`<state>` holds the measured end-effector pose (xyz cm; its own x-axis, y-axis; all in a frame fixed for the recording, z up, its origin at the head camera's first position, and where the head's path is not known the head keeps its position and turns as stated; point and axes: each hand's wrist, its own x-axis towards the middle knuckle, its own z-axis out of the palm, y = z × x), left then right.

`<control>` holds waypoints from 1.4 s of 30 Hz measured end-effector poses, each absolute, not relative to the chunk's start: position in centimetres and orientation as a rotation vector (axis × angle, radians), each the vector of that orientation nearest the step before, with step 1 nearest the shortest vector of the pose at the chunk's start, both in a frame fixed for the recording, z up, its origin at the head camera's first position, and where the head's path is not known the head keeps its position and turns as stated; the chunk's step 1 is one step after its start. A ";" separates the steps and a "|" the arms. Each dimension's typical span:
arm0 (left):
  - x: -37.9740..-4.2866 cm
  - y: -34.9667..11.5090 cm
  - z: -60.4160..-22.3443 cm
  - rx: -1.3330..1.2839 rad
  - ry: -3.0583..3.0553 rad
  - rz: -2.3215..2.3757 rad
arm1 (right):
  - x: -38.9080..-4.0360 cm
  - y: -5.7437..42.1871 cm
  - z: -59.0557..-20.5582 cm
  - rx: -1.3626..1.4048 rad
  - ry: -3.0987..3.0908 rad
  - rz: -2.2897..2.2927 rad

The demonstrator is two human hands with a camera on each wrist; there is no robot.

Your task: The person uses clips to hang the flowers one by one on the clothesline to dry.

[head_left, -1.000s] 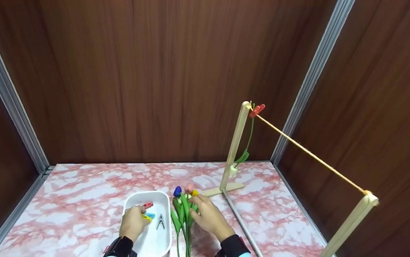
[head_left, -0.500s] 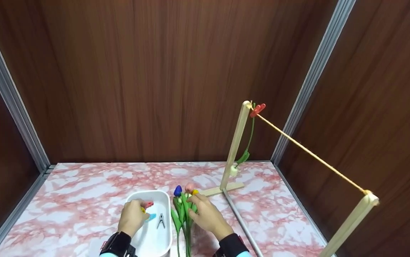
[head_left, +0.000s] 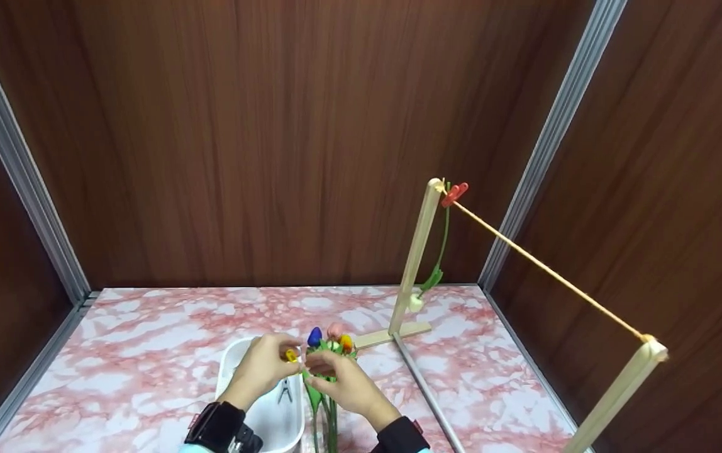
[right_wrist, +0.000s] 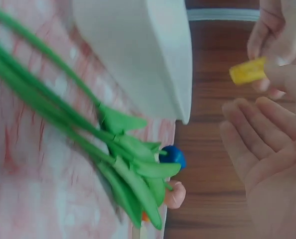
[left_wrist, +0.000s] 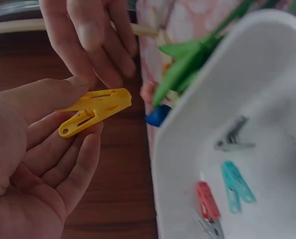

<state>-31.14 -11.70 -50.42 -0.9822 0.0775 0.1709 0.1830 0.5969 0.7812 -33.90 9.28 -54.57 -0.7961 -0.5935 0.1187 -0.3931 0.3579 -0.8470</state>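
Between thumb and fingers my left hand [head_left: 263,367] pinches a yellow clothespin [left_wrist: 95,110] above the right rim of a white basin [head_left: 277,423]. My right hand [head_left: 346,382] hovers close by, over the tulips, its fingers loosely bent and nothing held; the right wrist view shows its palm facing the clothespin. Beneath it lies a bunch of artificial tulips [right_wrist: 133,164] with blue, pink and yellow-orange heads. Inside the basin are a red clothespin [left_wrist: 208,200], a teal clothespin [left_wrist: 237,186] and a grey clothespin [left_wrist: 234,135].
To the right, a wooden stand [head_left: 421,245] carries a stretched cord [head_left: 543,267]. A red clothespin [head_left: 455,194] on the cord holds a white tulip [head_left: 416,302] hanging head down. Brown panels [head_left: 260,138] enclose the marbled table [head_left: 147,352].
My left hand has lifted the yellow clothespin out of the basin and moved right. My right hand has come off the tulips and shifted left toward it.
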 end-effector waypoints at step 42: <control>-29.8 -8.5 -49.1 -0.048 -2.210 -2.108 | -32.8 9.1 -54.6 -0.788 2.276 -1.986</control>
